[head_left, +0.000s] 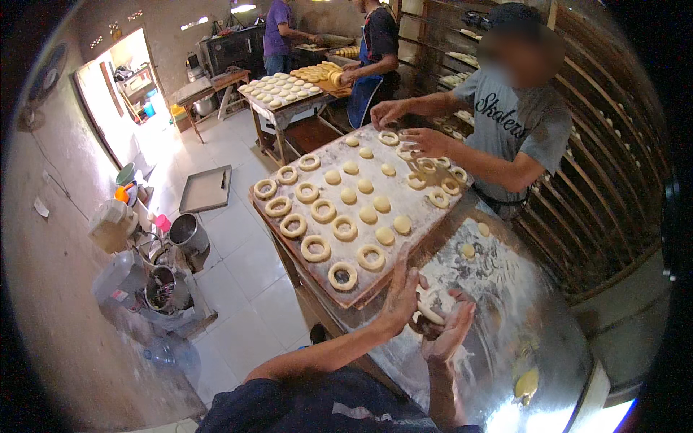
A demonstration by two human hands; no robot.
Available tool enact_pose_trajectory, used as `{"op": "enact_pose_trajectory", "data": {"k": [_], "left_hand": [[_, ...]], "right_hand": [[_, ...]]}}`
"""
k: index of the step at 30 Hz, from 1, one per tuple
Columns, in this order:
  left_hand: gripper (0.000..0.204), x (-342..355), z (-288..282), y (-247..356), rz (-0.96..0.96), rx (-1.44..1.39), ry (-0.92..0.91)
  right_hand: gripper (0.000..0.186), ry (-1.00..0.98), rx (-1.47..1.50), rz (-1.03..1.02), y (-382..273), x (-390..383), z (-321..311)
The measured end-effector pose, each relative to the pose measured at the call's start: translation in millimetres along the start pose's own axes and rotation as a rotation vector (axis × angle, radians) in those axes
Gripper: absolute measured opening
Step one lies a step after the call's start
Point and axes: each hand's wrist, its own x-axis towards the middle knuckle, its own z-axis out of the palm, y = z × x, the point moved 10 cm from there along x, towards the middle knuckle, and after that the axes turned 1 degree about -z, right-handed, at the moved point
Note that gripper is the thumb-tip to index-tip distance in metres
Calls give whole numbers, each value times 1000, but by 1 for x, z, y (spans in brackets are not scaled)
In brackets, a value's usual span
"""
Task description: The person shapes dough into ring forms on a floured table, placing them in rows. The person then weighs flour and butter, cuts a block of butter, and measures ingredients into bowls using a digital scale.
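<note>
A pale dough ring (431, 312) is held in the air just off the near corner of the floured board (334, 156), above the steel table (498, 307). The worker's left hand (403, 294), the nearer of the two to the board, curls around the ring's left side; the right hand (450, 333), farther from the board, grips it with bent fingers from the other side. The ring's visible arc slants from the left fingers down toward the right palm, though fingers cover much of it, and whether the loop is fully joined cannot be told. From the hands, the board lies ahead and to the left, its closest finished ring (371, 257) near that corner. Plain dough rounds (368, 214) dot the board's middle; across it, a co-worker (498, 115) in grey reaches over the far side.
</note>
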Motion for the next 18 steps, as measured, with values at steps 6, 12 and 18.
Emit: {"op": "enact_pose_trajectory", "data": {"k": [6,12,18], "left_hand": [[50,6,-14,97,811,468,-359],[47,106,-95,96,427,428,-124],[47,216,-195,124,304,356,63]], "right_hand": [[63,-101,-80,-8,27,36,75],[58,-23,-117,189,79,111,148],[53,-291,-560,-120,88,203,249]]}}
